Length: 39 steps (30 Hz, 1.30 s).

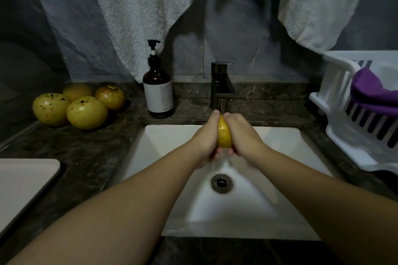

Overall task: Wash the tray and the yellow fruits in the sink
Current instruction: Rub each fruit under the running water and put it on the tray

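Both hands meet over the white sink point(163, 135), directly under the spout of the dark tap point(221, 86), where a thin stream of water runs down. The left hand point(204, 137) and the right hand point(243, 135) cup one yellow fruit point(224, 135) between them, fingers curled round its sides, so only a narrow strip of wet peel shows. The fruit is held above the basin, clear of the drain point(221, 183), which sits lower and nearer the person.

The sink is a sunken rectangle cut into the dark stone bench point(86, 157); its rim runs close to the tap at the back, and the basin has free room on either side of the forearms. At the left edge of the view a pale tray point(23, 180) with a rounded corner lies on the bench, well apart from the sink. Further back on the left, four yellow fruits point(86, 112) sit bunched together, touching, their skins speckled brown. Just beside them, between fruits and tap, stands a brown pump bottle point(158, 90) with a white label; its print is too small to read. On the right, a white dish rack point(353, 114) stands near the sink's rim, with a purple cloth point(370, 90) draped in it. Two pale towels point(137, 17) hang against the grey wall behind.
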Each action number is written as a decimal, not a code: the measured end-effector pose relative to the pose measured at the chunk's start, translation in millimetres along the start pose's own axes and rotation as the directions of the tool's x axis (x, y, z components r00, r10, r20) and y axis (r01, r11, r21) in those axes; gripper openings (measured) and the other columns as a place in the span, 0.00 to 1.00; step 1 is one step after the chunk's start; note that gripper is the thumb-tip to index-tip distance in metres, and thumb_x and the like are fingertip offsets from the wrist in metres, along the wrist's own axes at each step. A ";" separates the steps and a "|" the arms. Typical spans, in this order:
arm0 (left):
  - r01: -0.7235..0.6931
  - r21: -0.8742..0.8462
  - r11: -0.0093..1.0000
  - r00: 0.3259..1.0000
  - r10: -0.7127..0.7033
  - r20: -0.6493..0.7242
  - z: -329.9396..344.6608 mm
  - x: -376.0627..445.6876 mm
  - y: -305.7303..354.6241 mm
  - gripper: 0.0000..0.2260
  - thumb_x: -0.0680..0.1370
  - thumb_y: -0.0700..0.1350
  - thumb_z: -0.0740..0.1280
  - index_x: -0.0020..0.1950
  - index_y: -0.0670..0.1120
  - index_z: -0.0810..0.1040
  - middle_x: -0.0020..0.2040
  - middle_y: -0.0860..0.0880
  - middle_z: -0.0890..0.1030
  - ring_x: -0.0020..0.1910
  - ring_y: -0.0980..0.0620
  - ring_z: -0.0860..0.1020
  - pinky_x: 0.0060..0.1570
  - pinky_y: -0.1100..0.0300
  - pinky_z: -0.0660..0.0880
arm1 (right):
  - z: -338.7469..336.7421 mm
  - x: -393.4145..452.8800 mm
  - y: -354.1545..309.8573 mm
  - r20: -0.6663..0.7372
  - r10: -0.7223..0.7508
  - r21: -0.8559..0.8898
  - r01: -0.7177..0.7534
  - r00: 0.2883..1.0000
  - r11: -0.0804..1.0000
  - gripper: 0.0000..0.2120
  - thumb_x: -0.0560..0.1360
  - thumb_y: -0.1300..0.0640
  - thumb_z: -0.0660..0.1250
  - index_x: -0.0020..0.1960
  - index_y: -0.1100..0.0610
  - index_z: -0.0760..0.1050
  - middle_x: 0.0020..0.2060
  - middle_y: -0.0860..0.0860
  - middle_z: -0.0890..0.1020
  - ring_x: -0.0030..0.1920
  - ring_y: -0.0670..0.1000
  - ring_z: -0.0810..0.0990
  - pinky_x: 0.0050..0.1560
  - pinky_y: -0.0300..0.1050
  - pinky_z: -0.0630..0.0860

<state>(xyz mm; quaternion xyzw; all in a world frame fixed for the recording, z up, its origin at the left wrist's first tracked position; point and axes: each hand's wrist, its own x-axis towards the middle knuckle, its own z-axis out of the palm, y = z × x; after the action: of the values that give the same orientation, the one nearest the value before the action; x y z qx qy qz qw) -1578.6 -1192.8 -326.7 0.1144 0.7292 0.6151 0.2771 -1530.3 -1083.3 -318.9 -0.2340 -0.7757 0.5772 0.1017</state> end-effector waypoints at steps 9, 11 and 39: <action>-0.005 0.041 0.999 0.999 0.007 -0.049 -1.1 4.1 -1.3 0.26 0.80 0.70 0.53 0.60 0.52 0.76 0.38 0.45 0.79 0.30 0.51 0.75 0.31 0.61 0.71 | -2.7 -3.6 1.8 0.088 0.096 0.023 -0.098 0.992 0.995 0.26 0.78 0.28 0.55 0.60 0.46 0.72 0.38 0.56 0.81 0.26 0.50 0.76 0.23 0.37 0.67; -0.069 0.095 0.993 0.994 0.076 -0.075 -0.5 4.6 -1.1 0.25 0.81 0.69 0.51 0.62 0.53 0.75 0.42 0.43 0.81 0.32 0.49 0.77 0.33 0.59 0.72 | -2.6 -2.4 1.3 0.145 0.171 0.074 -0.183 0.975 0.980 0.29 0.76 0.25 0.54 0.62 0.48 0.72 0.32 0.56 0.79 0.23 0.49 0.74 0.22 0.36 0.66; -0.037 -0.026 0.999 0.997 0.035 -0.071 -8.2 4.4 -0.7 0.30 0.72 0.73 0.57 0.54 0.49 0.78 0.33 0.46 0.80 0.27 0.50 0.76 0.35 0.59 0.72 | 5.5 0.5 -0.3 0.084 0.099 0.066 -0.105 0.992 0.992 0.28 0.80 0.29 0.50 0.58 0.50 0.74 0.35 0.59 0.84 0.24 0.50 0.78 0.27 0.39 0.72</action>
<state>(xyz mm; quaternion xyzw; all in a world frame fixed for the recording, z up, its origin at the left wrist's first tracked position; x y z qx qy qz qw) -1586.7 -1197.6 -327.8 0.1020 0.7280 0.6334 0.2418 -1533.1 -1087.8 -320.4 -0.2462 -0.7454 0.6176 0.0489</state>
